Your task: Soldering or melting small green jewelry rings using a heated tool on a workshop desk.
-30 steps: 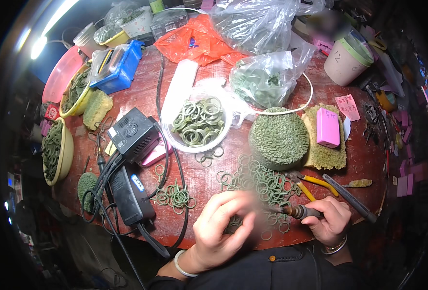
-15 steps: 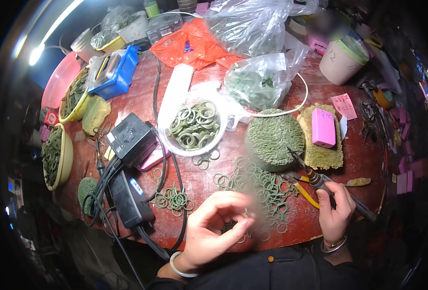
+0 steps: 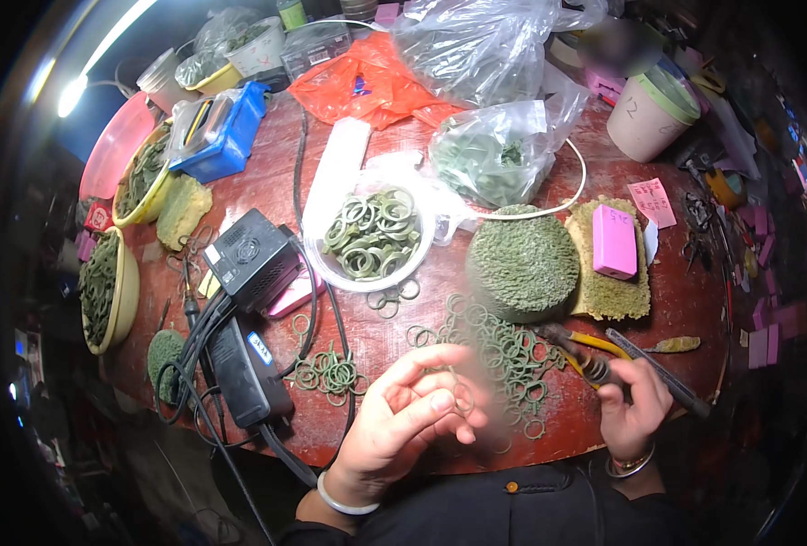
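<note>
My left hand point(image 3: 408, 414) is raised over the near table edge, thumb and fingers closed on a thin green ring point(image 3: 462, 397). My right hand point(image 3: 637, 400) grips a dark pen-shaped tool like a soldering iron point(image 3: 594, 369), blurred and foreshortened, its tip hard to make out. Between the hands spreads a loose pile of green rings point(image 3: 522, 364). Just beyond my right hand lie yellow-handled pliers point(image 3: 599, 343) and a dark rod-shaped tool point(image 3: 667, 382). A round, rough green pad point(image 3: 523, 264) stands behind the pile.
Larger rings fill a white bowl point(image 3: 317, 259). A black power box point(image 3: 250, 259) with trailing cables and a black adapter point(image 3: 248, 373) occupy the left. A pink block point(image 3: 614, 240) rests on a yellow sponge point(image 3: 640, 296). Plastic bags point(image 3: 485, 159), a blue tray point(image 3: 217, 164) and a tub point(image 3: 644, 118) stand farther back.
The pen tool's tip has swung away from the round green pad, back toward me. My left hand has turned and the ring in its fingers now shows more plainly. The view shifts slightly.
</note>
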Available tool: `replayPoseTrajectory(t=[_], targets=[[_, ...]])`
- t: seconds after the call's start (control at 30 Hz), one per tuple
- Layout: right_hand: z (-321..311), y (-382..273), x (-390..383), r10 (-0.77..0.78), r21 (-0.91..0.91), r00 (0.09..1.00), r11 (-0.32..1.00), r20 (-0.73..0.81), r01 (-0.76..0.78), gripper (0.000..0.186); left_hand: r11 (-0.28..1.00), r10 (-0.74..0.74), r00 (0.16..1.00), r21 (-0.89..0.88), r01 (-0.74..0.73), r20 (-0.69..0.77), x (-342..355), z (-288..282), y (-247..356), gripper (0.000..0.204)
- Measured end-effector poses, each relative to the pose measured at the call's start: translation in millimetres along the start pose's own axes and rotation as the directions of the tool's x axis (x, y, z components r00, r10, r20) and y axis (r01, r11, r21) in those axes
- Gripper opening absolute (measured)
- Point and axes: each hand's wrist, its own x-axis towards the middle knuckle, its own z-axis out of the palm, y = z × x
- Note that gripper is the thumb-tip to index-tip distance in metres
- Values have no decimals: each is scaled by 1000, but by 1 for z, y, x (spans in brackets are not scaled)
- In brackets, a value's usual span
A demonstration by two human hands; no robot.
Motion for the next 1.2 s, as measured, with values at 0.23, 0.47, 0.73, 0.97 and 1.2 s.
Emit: replayPoseTrajectory(t=[0.23,0.47,0.73,0.97,1.2], targets=[[1,0,0,-127,95,976,989,179,111,37,991,-29,992,128,44,-122,1,8,2,55],[2,-2,4,-160,132,962,982,222,133,35,991,-77,989,95,89,-127,0,11,4,52],[2,-2,4,-173,127,957,981,232,147,35,987,-103,987,108,116,-122,1,9,4,51],[2,-3,3,-176,130,955,980,238,148,35,988,-99,989,110,112,-113,0,9,3,50],[3,-2,3,-172,131,958,981,231,145,35,987,-101,989,117,114,-112,0,8,2,50]])
